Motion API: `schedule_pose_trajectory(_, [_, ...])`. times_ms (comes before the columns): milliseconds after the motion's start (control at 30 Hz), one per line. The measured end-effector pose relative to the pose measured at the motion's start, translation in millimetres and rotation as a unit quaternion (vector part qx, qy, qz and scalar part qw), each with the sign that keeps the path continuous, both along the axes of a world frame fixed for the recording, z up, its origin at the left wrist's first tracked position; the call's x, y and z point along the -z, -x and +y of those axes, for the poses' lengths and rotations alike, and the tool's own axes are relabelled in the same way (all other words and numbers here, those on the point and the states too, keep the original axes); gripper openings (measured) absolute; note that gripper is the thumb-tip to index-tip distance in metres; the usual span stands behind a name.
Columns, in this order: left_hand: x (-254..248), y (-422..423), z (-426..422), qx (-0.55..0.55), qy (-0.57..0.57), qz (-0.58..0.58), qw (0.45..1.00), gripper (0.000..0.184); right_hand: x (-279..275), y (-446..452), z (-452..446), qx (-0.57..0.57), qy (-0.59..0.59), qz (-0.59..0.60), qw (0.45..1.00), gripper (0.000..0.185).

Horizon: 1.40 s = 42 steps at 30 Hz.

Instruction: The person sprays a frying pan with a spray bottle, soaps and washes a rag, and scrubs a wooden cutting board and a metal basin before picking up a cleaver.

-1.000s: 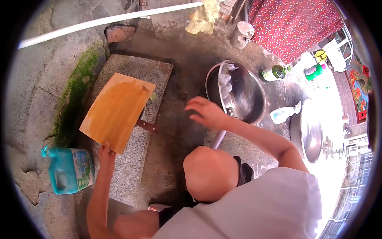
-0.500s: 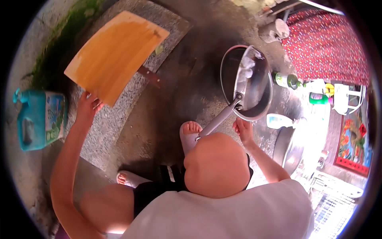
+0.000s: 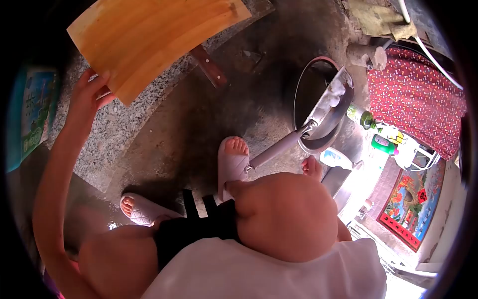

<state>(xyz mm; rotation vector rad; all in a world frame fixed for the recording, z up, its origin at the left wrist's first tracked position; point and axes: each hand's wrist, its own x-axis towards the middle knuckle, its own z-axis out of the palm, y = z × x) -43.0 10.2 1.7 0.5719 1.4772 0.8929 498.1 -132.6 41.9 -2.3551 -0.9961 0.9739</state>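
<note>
At the left, my left hand [image 3: 88, 92] holds the lower corner of a wooden board [image 3: 149, 40], fingers bent at its edge. The board lies tilted over a speckled stone slab [image 3: 109, 144]. From under the board sticks a brown knife handle [image 3: 211, 69]. My right hand [image 3: 312, 167] shows only in part beyond my knee, fingers curled; what they hold, if anything, is hidden. Close to it is a long-handled pan [image 3: 323, 107] with pale residue inside, resting over a round basin [image 3: 298, 99].
A teal jug [image 3: 35, 112] stands at the far left. To the right are a green bottle [image 3: 359, 117], a white spray bottle [image 3: 334, 158], a green container [image 3: 382, 144] and a red dotted cloth [image 3: 418, 99]. My sandalled feet are on the wet floor.
The view has turned and shifted. My right hand, first open near the pan, has moved back beside my knee and curled. My left hand stays on the board.
</note>
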Motion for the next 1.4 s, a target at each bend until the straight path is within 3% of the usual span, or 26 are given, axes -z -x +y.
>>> schedule_pose_trajectory(167, [5,7,2,0.01,-0.001,-0.009,1.0,0.049,-19,2,36,-0.025,-0.066,0.019,0.997,0.04])
schedule_pose_trajectory(233, [12,10,-1,-0.009,-0.005,0.02,1.0,0.05,-36,32,59,-0.051,-0.102,-0.039,0.993,0.038])
schedule_pose_trajectory(300, [23,12,-1,-0.037,-0.021,0.036,0.998,0.049,-29,26,86,-0.157,-0.211,-0.017,0.965,0.035])
schedule_pose_trajectory(400, [-11,36,28,-0.065,-0.114,-0.059,0.99,0.049,-71,76,152,-0.318,-0.334,-0.044,0.886,0.032])
schedule_pose_trajectory(433, [-21,38,25,-0.058,-0.124,-0.08,0.987,0.05,-103,105,175,-0.352,-0.336,-0.001,0.873,0.027])
schedule_pose_trajectory(500, [42,17,4,0.005,0.016,-0.058,0.998,0.047,-156,152,219,-0.444,-0.45,-0.001,0.775,0.018])
schedule_pose_trajectory(533, [19,19,8,0.05,0.011,-0.056,0.997,0.039,-189,178,232,-0.449,-0.507,-0.02,0.736,0.013])
schedule_pose_trajectory(567, [42,16,7,-0.001,-0.005,-0.058,0.998,0.041,-223,206,243,-0.456,-0.547,-0.042,0.701,0.01])
schedule_pose_trajectory(600, [40,17,9,0.044,-0.004,-0.063,0.997,0.037,-254,227,251,-0.474,-0.603,-0.04,0.64,0.013])
schedule_pose_trajectory(633, [35,20,9,0.086,-0.003,-0.069,0.994,0.033,-286,249,251,-0.468,-0.609,-0.036,0.639,0.014])
schedule_pose_trajectory(767, [4,14,2,0.073,-0.001,0.02,0.997,0.039,-359,320,261,-0.453,-0.692,0.051,0.56,0.015])
schedule_pose_trajectory(833, [-5,11,-3,0.066,0.006,0.02,0.998,0.042,-388,348,254,-0.466,-0.739,-0.046,0.485,0.015])
schedule_pose_trajectory(900, [0,12,-3,0.058,-0.011,0.014,0.998,0.044,-416,386,244,-0.453,-0.797,-0.224,0.33,0.015])
schedule_pose_trajectory(967, [7,14,0,0.055,-0.023,0.016,0.998,0.045,-427,432,252,-0.458,-0.799,-0.264,0.286,0.014])
schedule_pose_trajectory(1033, [13,16,-1,0.055,-0.03,0.026,0.998,0.046,-438,467,270,-0.421,-0.787,-0.396,0.217,0.011])
schedule_pose_trajectory(1067, [8,16,-4,0.052,-0.063,0.037,0.996,0.046,-439,479,278,-0.417,-0.788,-0.402,0.21,0.009])
schedule_pose_trajectory(1100, [-2,16,-6,0.054,-0.09,0.044,0.993,0.046,-435,486,274,-0.415,-0.784,-0.41,0.21,0.009])
schedule_pose_trajectory(1167, [11,12,-5,0.051,-0.132,0.014,0.99,0.043,-400,487,257,-0.485,-0.808,-0.253,0.216,0.009])
schedule_pose_trajectory(1233, [19,14,-3,0.081,-0.135,0.039,0.987,0.044,-343,441,205,-0.599,-0.736,-0.188,0.253,0.011])
schedule_pose_trajectory(1300, [18,17,-5,0.109,-0.139,0.071,0.982,0.046,-274,370,176,-0.671,-0.616,-0.177,0.372,0.011])
schedule_pose_trajectory(1367, [16,14,-3,0.108,-0.094,0.091,0.986,0.046,-205,274,168,-0.611,-0.504,-0.161,0.588,0.014])
schedule_pose_trajectory(1400, [23,21,1,0.145,-0.066,0.108,0.981,0.046,-180,215,161,-0.551,-0.364,-0.162,0.733,0.018])
